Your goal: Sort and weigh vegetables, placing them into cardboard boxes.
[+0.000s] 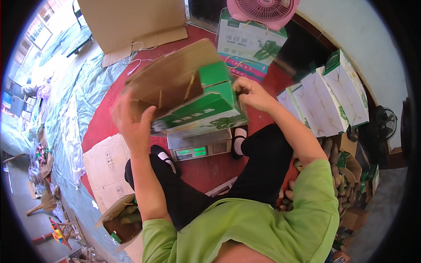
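Note:
I hold a green and white cardboard box (199, 111) in front of me, its brown inner flaps (171, 74) spread open upward. My left hand (131, 120) grips the box's left end. My right hand (250, 94) pinches the green flap at the box's upper right corner. Just below the box, a small electronic scale (199, 147) with a green lit display sits on the red floor, between my feet in black shoes with white socks.
A folded stack of green and white boxes (326, 98) leans at the right. Another printed box (250, 44) and a pink fan (263, 11) stand behind. Green-yellow produce (340, 184) is piled at the right, more in an open carton (125, 219). Flat cardboard (131, 22) lies at the back.

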`<action>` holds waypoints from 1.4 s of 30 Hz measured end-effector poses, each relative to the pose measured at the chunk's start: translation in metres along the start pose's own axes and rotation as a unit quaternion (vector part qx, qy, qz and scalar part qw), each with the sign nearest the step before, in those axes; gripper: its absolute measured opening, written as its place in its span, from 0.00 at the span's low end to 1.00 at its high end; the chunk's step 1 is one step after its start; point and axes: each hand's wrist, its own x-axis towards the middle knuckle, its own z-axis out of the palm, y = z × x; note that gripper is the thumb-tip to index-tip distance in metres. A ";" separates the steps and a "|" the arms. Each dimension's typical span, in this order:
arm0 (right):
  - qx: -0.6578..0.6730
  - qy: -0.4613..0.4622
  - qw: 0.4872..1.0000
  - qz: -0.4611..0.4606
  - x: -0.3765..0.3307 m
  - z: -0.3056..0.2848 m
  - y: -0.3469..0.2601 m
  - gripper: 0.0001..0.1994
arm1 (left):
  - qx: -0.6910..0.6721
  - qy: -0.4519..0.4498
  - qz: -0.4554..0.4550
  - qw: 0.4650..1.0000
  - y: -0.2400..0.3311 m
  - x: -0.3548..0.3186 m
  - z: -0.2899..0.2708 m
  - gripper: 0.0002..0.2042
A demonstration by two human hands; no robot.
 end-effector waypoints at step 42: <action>-0.184 0.140 0.767 0.598 -0.407 0.044 0.214 0.18 | 0.139 -0.470 0.039 0.871 0.031 -0.035 0.041 0.06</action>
